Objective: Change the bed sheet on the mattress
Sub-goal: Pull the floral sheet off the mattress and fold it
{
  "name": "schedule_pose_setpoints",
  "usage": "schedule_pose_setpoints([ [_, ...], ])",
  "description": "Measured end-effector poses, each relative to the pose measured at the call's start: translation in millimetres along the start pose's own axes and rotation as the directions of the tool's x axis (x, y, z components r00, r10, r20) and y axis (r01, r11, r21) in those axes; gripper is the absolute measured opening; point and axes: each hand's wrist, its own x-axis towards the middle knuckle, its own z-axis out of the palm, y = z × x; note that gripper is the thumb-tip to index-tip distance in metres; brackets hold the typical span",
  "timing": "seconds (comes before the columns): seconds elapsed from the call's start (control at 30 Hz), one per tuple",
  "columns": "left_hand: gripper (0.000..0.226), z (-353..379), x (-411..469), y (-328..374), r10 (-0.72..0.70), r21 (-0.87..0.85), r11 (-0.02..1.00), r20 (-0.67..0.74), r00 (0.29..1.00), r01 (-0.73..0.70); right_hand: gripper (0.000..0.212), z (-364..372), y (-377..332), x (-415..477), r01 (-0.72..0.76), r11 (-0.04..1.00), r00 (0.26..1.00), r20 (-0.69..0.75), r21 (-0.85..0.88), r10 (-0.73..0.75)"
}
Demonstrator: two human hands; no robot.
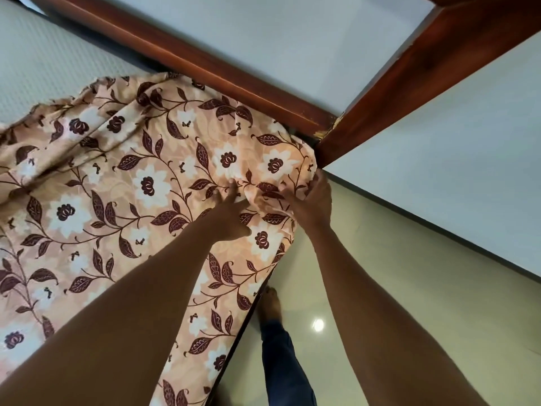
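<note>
Floral sheet point(146, 186) over mattress point(44, 63) corner

I am in a bedroom of a home. In front of me lies a bed: a pale quilted mattress point(44, 63), half covered by a peach floral sheet point(123, 177), set against a dark polished wooden rail point(205, 63) that meets a second wooden beam point(409, 74) at the corner. The walls point(439, 159) are plain and pale, with a dark skirting strip point(439, 230) along the bottom. Under my bare foot point(270, 303) the floor point(409, 273) is glossy cream tile, with a bright spot of light point(318, 324) reflected in it.
</note>
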Motion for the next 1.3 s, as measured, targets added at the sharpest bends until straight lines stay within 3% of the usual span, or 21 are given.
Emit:
schedule_pose_setpoints([
  [0.03,0.090,-1,-3,0,0.006,-0.019,1.000,-0.012,1.000,-0.006,0.087,6,1,1,0.005,0.999,1.000,0.009,-0.043,-0.004],
  [0.1,0.087,-1,-10,-3,0.038,-0.061,0.997,-0.079,0.996,-0.043,0.056,9,2,8,-0.006,0.993,0.997,-0.077,-0.121,-0.003],
  [0.17,0.078,4,-26,-15,0.088,-0.123,0.985,-0.255,0.963,-0.123,0.030,6,-7,3,-0.031,0.980,0.990,-0.139,-0.194,0.004],
  [0.23,0.065,15,-50,-31,0.069,-0.194,0.965,-0.467,0.882,-0.178,0.019,12,-32,-27,0.132,0.959,0.990,0.072,-0.250,-0.118],
  [0.27,0.059,23,-62,-38,0.003,-0.239,0.958,-0.548,0.837,-0.159,0.014,19,-49,-51,0.315,0.917,0.925,0.294,-0.243,-0.240],
  [0.3,0.053,29,-76,-44,-0.090,-0.298,0.947,-0.603,0.792,-0.119,0.012,26,-66,-81,0.503,0.843,0.786,0.507,-0.190,-0.354],
  [0.33,0.047,34,-91,-50,-0.204,-0.375,0.925,-0.615,0.762,-0.056,0.012,33,-79,-108,0.645,0.754,0.635,0.637,-0.125,-0.438],
  [0.37,0.040,38,-104,-56,-0.304,-0.441,0.897,-0.596,0.743,0.013,0.012,39,-87,-128,0.718,0.693,0.552,0.666,-0.072,-0.502],
  [0.4,0.037,45,-116,-66,-0.376,-0.476,0.875,-0.553,0.744,0.089,0.012,39,-94,-140,0.735,0.677,0.553,0.616,-0.043,-0.561],
  [0.5,0.047,67,-147,-106,-0.429,-0.405,0.873,-0.376,0.821,0.271,0.025,32,-84,-131,0.553,0.828,0.780,0.404,-0.088,-0.478],
  [0.57,0.059,80,-164,-127,-0.367,-0.299,0.910,-0.252,0.895,0.289,0.042,23,-62,-113,0.426,0.891,0.871,0.338,-0.159,-0.356],
  [0.63,0.074,89,-170,-138,-0.278,-0.199,0.949,-0.158,0.947,0.245,0.054,19,-38,-101,0.363,0.902,0.893,0.363,-0.232,-0.267],
  [0.77,0.079,85,-168,-145,-0.271,-0.203,0.946,-0.069,0.960,0.252,0.078,22,-19,-105,0.434,0.849,0.851,0.447,-0.302,-0.276],
  [0.97,0.059,80,-192,-139,-0.321,-0.372,0.897,-0.176,0.931,0.239,0.104,43,-7,-155,0.433,0.763,0.860,0.472,-0.480,-0.192],
  [1.13,0.045,137,-253,-148,-0.410,-0.593,0.789,-0.317,0.855,0.159,0.068,73,-4,-230,0.442,0.686,0.874,0.447,-0.578,-0.187],
  [1.23,0.039,186,-298,-168,-0.558,-0.743,0.657,-0.372,0.742,0.122,0.057,104,-16,-296,0.589,0.592,0.772,0.599,-0.550,-0.213],
  [1.3,0.035,219,-328,-187,-0.700,-0.864,0.487,-0.301,0.647,0.124,0.053,131,-27,-359,0.725,0.571,0.601,0.759,-0.385,-0.250],
])
